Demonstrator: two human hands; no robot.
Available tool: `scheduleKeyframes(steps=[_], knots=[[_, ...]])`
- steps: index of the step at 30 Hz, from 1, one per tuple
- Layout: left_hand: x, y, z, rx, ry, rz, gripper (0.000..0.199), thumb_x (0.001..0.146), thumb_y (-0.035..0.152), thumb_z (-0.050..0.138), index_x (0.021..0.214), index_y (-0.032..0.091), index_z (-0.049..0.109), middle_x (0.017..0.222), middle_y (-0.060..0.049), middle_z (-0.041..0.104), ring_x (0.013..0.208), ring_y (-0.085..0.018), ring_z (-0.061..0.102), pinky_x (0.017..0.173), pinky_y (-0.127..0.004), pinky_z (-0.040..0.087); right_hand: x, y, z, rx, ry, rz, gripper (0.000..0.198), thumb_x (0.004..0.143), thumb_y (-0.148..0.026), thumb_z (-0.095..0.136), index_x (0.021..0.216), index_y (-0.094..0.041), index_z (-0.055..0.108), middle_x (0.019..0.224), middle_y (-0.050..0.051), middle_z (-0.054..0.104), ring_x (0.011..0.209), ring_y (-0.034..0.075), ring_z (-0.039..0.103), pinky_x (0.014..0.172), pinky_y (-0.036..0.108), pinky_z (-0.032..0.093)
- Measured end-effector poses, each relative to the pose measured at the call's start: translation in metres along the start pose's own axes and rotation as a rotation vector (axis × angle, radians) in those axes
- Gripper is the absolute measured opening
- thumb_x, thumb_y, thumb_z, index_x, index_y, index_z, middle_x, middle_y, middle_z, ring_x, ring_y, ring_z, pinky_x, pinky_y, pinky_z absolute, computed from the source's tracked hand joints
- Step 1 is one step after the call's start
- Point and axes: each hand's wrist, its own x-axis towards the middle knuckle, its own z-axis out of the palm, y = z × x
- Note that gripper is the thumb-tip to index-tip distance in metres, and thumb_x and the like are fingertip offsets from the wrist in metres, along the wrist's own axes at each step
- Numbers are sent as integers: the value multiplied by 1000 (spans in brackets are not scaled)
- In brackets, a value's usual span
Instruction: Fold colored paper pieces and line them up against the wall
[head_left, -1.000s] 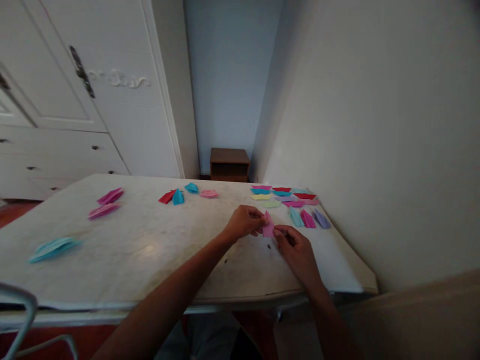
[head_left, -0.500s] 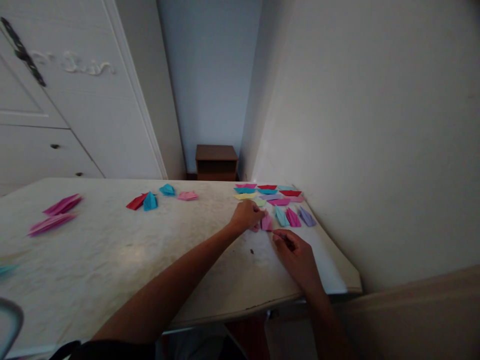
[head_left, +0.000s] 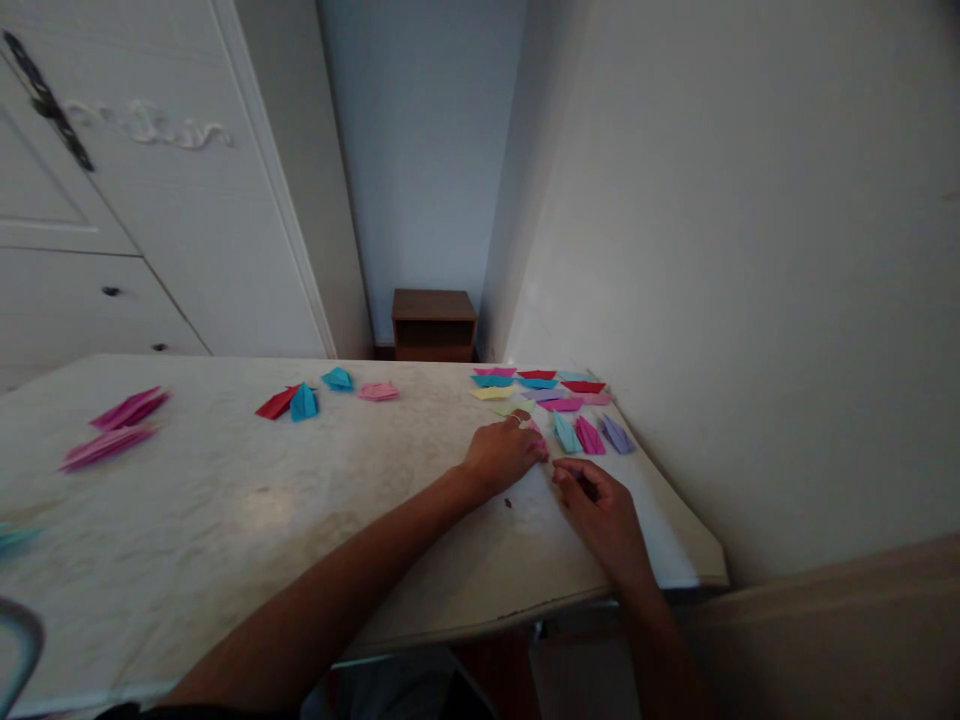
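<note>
The left hand point(head_left: 504, 455) lies over a pink folded paper point(head_left: 538, 438) on the worktop point(head_left: 405, 545), partly hiding it; I cannot tell whether its grip is clamped there. The right hand point(head_left: 604, 510) is just beside, fingers curled, its grip also unclear. Right of the pink folded paper lie a pale-blue paper point(head_left: 567, 434), a magenta paper point(head_left: 589, 436) and a lavender paper point(head_left: 617, 434)

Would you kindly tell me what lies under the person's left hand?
Part of a folded pink paper piece shows from under the left hand; the rest is covered and cannot be seen.
</note>
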Motion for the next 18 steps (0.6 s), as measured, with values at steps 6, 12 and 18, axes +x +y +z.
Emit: scheduleKeyframes(steps=[6,12,18], knots=[[3,6,5,19,41,13,34,97,43,43,101,24,72,117,-7,65,93,-22,67,74,-31,52,0,1,-1,-32,-9,4,37,84,-50,59,95,-17,72,85,7,72,76,23,64,69,32,50],[5,1,6,-32,72,88,30,97,40,45,103,23,69,119,-5,66,102,-23,66,76,-31,53,0,0,0,-17,3,-2,36,82,-50,60,93,-17,72,86,7,73,75,22,64,70,31,50],[-12,-13,0,-211,199,88,33,97,36,46,121,22,62,127,-7,64,111,-21,62,91,-32,50,0,1,0,-12,5,7,36,82,-48,61,94,-17,72,88,8,73,75,22,64,70,32,50]])
